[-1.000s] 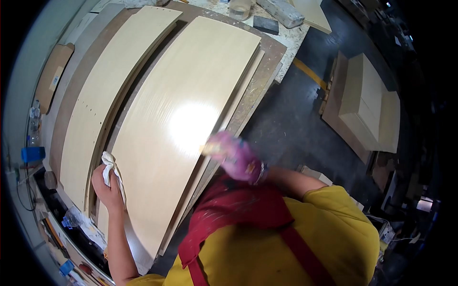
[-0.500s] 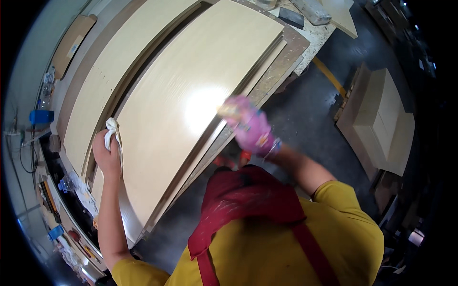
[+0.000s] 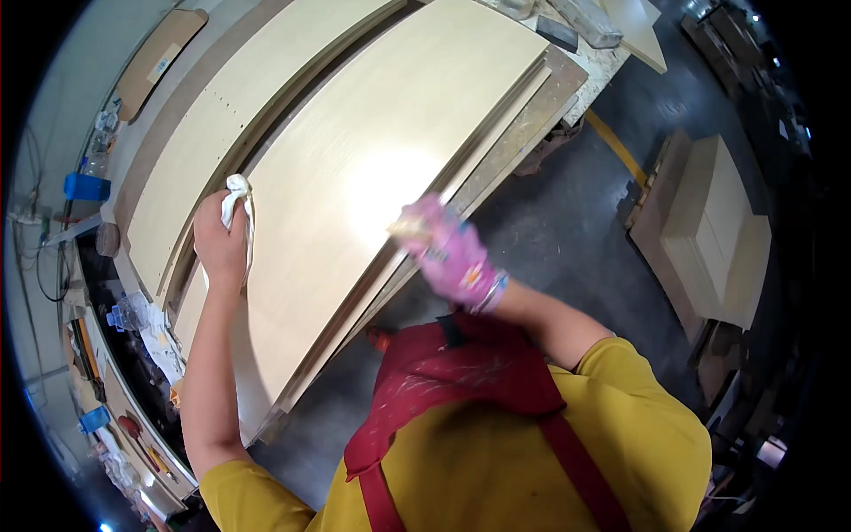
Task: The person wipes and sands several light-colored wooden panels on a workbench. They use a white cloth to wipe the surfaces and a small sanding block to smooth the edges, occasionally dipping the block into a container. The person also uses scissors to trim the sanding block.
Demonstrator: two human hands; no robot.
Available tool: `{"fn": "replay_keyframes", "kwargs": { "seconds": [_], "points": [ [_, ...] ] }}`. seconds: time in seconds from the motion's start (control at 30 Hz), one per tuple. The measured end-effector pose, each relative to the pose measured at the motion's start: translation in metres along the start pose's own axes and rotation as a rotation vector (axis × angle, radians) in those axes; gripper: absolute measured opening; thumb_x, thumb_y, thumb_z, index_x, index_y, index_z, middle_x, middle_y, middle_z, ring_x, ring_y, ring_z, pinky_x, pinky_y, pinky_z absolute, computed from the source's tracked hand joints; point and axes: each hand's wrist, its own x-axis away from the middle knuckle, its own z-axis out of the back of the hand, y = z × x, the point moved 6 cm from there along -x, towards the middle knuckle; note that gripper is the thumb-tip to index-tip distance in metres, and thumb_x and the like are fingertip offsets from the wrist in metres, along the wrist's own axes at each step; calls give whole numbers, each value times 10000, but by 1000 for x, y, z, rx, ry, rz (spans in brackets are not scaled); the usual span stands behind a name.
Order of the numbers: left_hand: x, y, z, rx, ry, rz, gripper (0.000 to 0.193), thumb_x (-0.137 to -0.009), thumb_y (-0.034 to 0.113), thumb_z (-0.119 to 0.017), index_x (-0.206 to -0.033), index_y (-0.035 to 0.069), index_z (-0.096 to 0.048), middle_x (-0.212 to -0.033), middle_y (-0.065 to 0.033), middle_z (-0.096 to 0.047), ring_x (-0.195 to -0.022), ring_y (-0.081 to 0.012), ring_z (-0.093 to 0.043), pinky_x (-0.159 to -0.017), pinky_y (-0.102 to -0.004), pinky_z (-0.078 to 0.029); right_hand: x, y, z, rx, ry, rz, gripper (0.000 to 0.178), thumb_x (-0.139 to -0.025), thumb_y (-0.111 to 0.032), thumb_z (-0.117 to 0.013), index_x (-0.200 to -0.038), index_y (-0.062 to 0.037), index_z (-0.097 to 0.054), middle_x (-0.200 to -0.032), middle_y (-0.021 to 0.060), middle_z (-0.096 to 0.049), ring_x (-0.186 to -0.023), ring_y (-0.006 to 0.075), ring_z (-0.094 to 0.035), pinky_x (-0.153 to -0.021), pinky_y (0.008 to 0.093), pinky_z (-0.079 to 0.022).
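A pale wooden panel [image 3: 346,168] with a glossy sheen lies on a stack in front of me. My left hand [image 3: 220,244] is closed around a crumpled white cloth [image 3: 238,190] at the panel's left edge. My right hand [image 3: 449,254], in a pink patterned glove, is over the panel's right edge. Its fingers are closed on a small pale-yellow piece [image 3: 409,229], too blurred to name. Whether that piece touches the panel I cannot tell.
Another pale panel [image 3: 199,133] lies to the left, a dark gap between the two. A dark block [image 3: 557,34] sits at the far end of the worktable. Stacked boards [image 3: 709,222] stand on the right. Plastic bottles [image 3: 131,312] and a blue container [image 3: 87,187] are at the left.
My right hand has moved nearer to me along the panel's right edge. My left hand, still gripping the cloth, has shifted farther away along the left edge. The view has shifted slightly.
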Motion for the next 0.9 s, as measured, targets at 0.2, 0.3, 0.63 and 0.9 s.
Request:
{"fn": "replay_keyframes", "kwargs": {
  "seconds": [0.2, 0.3, 0.63, 0.9],
  "points": [
    [0, -5, 2, 105, -5, 16, 208, -843, 196, -603, -984, 44, -616, -963, -126, -623, -917, -318, -565, -814, -398, -439, 48, -67, -68, -212, -159, 83, 321, -828, -96, -604, -1142, -77, -540, -1056, 119, -567, -916, 266, -628, -738, 362, -538],
    [0, -5, 1, 151, -9, 11, 216, -848, 205, -598, -993, 46, -618, -968, -124, -624, -922, -320, -563, -819, -401, -439, 37, -47, -23, -87, 174, 100, 291, -863, -129, -575, -1143, -60, -530, -1068, 109, -586, -899, 241, -634, -757, 310, -529],
    [2, -2, 8, 142, -31, 1, 234, -858, 217, -592, -1016, 46, -615, -992, -125, -615, -951, -318, -551, -839, -406, -432, 5, 19, 22, 48, 446, -110, 269, -877, -220, -549, -1091, -57, -523, -923, 173, -640, -813, 296, -666, -697, 349, -534],
    [3, 62, 6, 120, -84, -496, 383, -662, 12, -629, -1031, 111, -650, -1013, -108, -614, -977, -313, -561, -845, -422, -429, 60, -36, -19, -189, -41, -58, 273, -881, -181, -591, -1111, -50, -522, -1016, 136, -608, -876, 266, -649, -746, 346, -512]
  ]
}}
